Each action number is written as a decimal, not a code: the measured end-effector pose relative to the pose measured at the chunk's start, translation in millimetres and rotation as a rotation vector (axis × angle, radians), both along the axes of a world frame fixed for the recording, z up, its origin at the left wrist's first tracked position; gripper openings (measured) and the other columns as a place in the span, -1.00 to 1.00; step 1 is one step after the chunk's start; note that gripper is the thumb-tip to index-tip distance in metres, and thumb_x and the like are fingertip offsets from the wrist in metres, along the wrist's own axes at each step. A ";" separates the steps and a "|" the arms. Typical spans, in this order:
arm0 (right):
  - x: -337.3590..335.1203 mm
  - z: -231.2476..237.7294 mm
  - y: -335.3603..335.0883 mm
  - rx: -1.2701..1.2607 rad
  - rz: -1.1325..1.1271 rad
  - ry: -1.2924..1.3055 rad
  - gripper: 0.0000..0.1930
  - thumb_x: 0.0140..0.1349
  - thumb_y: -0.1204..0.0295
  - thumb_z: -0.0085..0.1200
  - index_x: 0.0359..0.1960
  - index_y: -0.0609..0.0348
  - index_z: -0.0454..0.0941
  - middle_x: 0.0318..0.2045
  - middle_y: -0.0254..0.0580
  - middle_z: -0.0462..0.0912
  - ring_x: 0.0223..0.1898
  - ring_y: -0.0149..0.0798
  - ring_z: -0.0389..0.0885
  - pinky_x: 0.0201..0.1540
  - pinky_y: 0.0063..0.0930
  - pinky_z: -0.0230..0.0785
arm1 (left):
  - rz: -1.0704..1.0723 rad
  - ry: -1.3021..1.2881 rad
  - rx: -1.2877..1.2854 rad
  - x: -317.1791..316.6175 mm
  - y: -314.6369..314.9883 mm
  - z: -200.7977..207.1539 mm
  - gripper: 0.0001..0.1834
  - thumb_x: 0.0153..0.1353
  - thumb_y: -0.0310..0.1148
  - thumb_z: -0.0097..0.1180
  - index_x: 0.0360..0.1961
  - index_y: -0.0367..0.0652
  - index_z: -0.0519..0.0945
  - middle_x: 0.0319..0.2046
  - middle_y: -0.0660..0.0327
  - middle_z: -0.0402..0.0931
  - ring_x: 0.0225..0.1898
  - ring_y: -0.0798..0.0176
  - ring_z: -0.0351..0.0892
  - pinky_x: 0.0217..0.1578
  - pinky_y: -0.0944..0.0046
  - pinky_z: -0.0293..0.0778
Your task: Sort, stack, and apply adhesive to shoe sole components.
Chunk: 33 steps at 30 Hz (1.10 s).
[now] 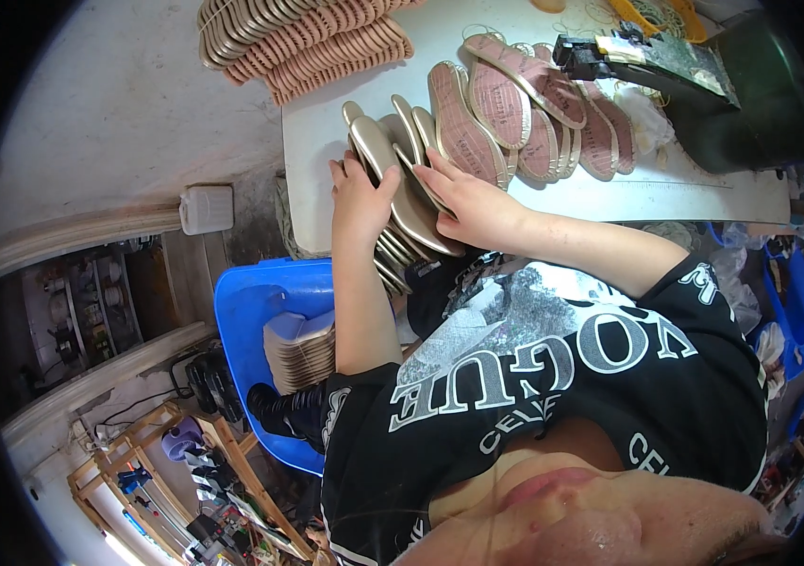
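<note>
Several glossy gold shoe insoles [413, 209] stand close together at the table's near edge, fanned slightly apart at their upper ends. My left hand [361, 196] grips their left side, thumb lying along the front insole and fingertips behind the edge. My right hand [477, 203] holds the right side, its fingers over the edges of the insoles and its thumb lower down. Part of each hand's grip is hidden behind the insoles. Just beyond the right hand lie insoles with pinkish undersides [466, 127], gold rims and dark print, overlapping in a row.
Long stacked rows of insoles [312, 47] stand at the far left of the white table [312, 203]. A dark green machine [751, 94] with a black head occupies the right, near a yellow basket [666, 14]. Below the table, a blue bin [242, 283] holds more insoles [300, 349].
</note>
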State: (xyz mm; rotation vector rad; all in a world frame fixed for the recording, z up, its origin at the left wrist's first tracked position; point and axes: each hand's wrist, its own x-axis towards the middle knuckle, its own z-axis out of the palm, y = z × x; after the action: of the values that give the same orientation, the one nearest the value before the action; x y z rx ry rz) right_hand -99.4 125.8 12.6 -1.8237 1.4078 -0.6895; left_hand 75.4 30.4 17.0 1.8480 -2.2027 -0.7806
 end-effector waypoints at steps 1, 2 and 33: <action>0.0 4.6 -0.5 0.065 0.005 0.023 -0.28 0.12 0.49 0.02 0.34 0.27 0.04 0.35 0.37 0.01 0.30 0.23 0.19 0.32 -0.20 0.14 | -0.020 0.002 0.015 4.2 -4.0 -2.4 -0.05 0.16 0.10 0.02 0.33 -0.47 0.06 0.34 -0.39 -0.10 0.40 -0.33 -0.14 0.32 -0.06 0.04; -1.0 2.8 0.5 0.064 0.005 0.021 -0.28 0.12 0.49 0.02 0.34 0.27 0.04 0.35 0.37 0.01 0.30 0.23 0.19 0.32 -0.20 0.14 | -0.041 0.005 0.027 7.1 -7.1 -3.2 -0.06 0.17 0.08 0.02 0.33 -0.46 0.04 0.34 -0.39 -0.10 0.41 -0.32 -0.15 0.33 -0.05 0.02; -90.3 -13.9 -33.9 -0.180 -0.587 0.598 -0.34 0.17 0.14 0.13 0.24 0.20 0.24 0.29 0.15 0.20 0.26 0.15 0.28 0.17 0.11 0.28 | 0.046 -0.150 -0.108 -38.1 -17.5 2.8 0.40 -0.11 0.24 0.33 0.41 -0.29 -0.35 0.34 -0.27 -0.02 0.35 -0.29 0.00 0.12 -0.46 0.16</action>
State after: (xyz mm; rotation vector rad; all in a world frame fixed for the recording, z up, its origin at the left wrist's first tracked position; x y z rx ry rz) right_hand -189.7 91.8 -1.3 -1.8399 2.4002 -0.5798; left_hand 37.3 12.9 19.8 1.9546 -2.2315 -0.5195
